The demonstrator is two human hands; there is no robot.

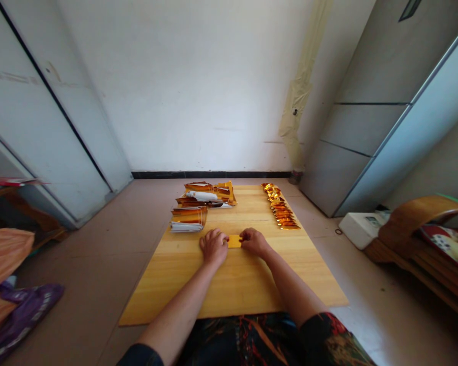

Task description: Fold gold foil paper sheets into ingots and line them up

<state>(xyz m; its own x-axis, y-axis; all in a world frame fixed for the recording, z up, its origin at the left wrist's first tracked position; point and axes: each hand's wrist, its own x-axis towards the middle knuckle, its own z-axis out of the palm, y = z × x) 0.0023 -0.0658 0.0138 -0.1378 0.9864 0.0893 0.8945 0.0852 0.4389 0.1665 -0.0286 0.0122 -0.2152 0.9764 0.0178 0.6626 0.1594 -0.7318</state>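
left fist (214,246), right fist (254,241) on foil (234,241)

A wooden board (252,290) lies on the floor (99,264). Stacks of gold foil sheets (202,203) sit at its far left corner. A row of folded gold pieces (282,211) lines the far right edge, and a small gold sheet (234,241) lies mid-board.

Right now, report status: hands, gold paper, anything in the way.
Left hand, right hand: both gripping gold paper ends. Paper flat on wooden board. Foil stacks, folded row beyond, clear of hands.
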